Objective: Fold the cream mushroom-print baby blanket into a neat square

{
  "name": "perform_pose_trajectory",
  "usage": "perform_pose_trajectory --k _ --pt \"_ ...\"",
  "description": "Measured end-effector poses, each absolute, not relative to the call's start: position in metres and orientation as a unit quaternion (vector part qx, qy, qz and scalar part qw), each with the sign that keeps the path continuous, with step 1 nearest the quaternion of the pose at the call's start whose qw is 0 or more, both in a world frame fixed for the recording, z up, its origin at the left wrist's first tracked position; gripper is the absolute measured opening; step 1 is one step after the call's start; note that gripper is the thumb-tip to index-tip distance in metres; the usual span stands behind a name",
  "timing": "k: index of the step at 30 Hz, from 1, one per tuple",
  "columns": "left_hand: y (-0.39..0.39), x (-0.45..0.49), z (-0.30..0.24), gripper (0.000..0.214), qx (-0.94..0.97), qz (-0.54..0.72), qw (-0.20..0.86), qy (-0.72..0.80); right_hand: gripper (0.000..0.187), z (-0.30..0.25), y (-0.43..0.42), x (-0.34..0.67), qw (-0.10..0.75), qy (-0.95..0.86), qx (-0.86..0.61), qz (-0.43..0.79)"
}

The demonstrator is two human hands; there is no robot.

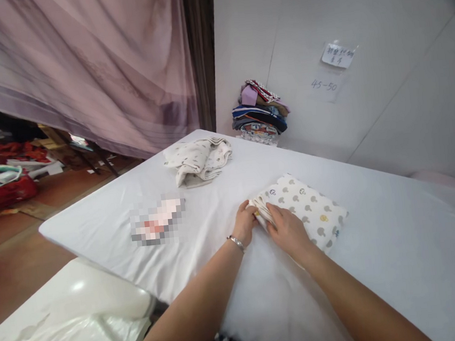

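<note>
A white cloth printed with grey mushroom-like shapes (307, 205) lies folded in a flat bundle on the white-covered table (385, 262). At its near left edge my left hand (245, 223) pinches the folded layers between thumb and fingers. My right hand (288, 231) grips the same edge just to the right, its fingers over the layers and its thumb below. Farther back, a second white cloth with small dark prints (198, 160) lies loosely crumpled, apart from both hands.
Left on the table is a blurred-out pinkish item (159, 220). A stack of folded fabrics (260, 111) stands by the wall behind the table. A pink curtain (121, 68) hangs at the back left. Clear plastic (78, 340) covers a lower white surface at front left.
</note>
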State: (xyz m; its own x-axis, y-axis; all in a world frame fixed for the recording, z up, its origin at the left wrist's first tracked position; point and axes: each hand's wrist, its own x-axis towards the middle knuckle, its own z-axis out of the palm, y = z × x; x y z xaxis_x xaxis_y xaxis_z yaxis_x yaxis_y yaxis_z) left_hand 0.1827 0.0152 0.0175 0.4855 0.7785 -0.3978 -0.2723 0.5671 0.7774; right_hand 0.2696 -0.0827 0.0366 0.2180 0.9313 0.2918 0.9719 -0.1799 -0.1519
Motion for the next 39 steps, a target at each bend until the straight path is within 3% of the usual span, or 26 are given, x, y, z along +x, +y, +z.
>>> perform_pose_trajectory --k 5,10,17,21,30,39 --pt "0.014 0.182 0.017 0.072 0.364 0.320 0.781 0.394 0.046 0.045 -0.085 0.272 0.198 -0.594 -0.779 -0.008" --pt "0.011 0.181 0.019 0.069 0.382 0.326 0.781 0.371 0.038 0.054 -0.080 0.281 0.228 -0.559 -0.796 0.039" --pt "0.011 0.183 0.016 0.071 0.409 0.320 0.758 0.394 0.025 0.049 -0.074 0.289 0.213 -0.587 -0.781 0.001" --pt "0.014 0.185 0.007 0.073 0.427 0.320 0.733 0.421 0.026 0.056 -0.076 0.291 0.200 -0.581 -0.788 -0.024" --pt "0.012 0.183 0.010 0.072 0.427 0.331 0.729 0.419 0.026 0.051 -0.069 0.272 0.050 -0.582 -0.812 -0.019" --pt "0.014 0.185 0.007 0.082 0.468 0.337 0.698 0.424 0.035 0.053 -0.090 0.263 0.116 -0.624 -0.772 -0.008"
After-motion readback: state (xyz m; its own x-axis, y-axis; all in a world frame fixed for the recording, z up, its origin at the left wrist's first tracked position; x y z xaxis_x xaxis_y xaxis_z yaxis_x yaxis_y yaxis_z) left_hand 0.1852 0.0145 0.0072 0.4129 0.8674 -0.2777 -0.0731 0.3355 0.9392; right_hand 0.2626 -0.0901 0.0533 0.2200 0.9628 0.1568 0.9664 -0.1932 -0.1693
